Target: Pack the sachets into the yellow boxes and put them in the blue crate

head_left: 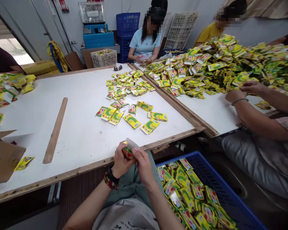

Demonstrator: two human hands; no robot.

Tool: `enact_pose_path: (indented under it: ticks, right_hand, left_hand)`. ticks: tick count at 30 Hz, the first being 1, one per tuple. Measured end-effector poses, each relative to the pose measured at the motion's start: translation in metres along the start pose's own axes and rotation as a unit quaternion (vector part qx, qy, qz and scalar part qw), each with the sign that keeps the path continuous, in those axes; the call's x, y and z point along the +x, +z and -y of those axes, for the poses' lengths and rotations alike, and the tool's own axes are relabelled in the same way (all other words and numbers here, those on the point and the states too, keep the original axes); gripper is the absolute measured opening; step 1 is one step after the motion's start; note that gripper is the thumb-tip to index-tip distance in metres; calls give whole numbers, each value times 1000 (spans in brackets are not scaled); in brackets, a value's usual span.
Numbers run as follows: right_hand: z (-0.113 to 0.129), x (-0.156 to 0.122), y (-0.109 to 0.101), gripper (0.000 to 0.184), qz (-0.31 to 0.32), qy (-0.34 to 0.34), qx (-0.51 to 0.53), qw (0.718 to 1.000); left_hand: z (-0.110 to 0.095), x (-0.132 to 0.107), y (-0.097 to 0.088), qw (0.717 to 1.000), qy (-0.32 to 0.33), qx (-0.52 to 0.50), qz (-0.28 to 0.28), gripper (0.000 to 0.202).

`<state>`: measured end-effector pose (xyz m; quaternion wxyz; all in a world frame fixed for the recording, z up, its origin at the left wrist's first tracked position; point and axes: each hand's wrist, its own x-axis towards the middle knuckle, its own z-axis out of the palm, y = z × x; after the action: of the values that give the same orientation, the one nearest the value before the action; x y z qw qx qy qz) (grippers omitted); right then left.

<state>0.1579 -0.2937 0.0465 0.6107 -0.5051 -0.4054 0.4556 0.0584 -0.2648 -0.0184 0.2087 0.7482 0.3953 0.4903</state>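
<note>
A small yellow-green printed cardboard box (128, 153) is held over my lap, at the table's front edge. Its pale flap stands up. My left hand (120, 161) wraps round one side of the box, with a beaded bracelet and a dark band at the wrist. From the other side, my right hand (144, 164) grips it with thumb and fingers near the flap. Part of the box is hidden by my fingers. Just beyond lie several loose boxes (131, 121) of the same print, and behind them a small heap of boxes (127, 84).
A blue crate (198, 155) full of boxes stands at my right. A wooden strip (55, 131) lies on the white table (83, 95); a brown carton (4, 159) is at left. A large heap (220, 64) covers the right-hand table, where a co-worker's hands (239, 92) work.
</note>
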Motion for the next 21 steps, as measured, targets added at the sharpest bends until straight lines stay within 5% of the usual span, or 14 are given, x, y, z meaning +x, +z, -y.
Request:
enact_pose_path:
  ticks: [4,7,10,15,21]
  right_hand:
    - [-1,-2,-19,34,-9,-20,-37,999]
    - [5,-3,-29,34,34,-111,-158,980]
    - [8,1,-30,29,-2,-130,-235,963]
    - [6,10,-33,29,-18,-99,-271,957]
    - [3,11,-27,37,76,-201,-309,927]
  left_hand:
    - [1,0,16,998,38,-46,30,59]
    - [-1,6,15,994,-2,-48,93,63]
    - [-5,9,14,988,-32,0,153,53]
    - [-3,10,18,988,-44,16,145,54]
    - [-6,9,19,987,-80,-10,136,48]
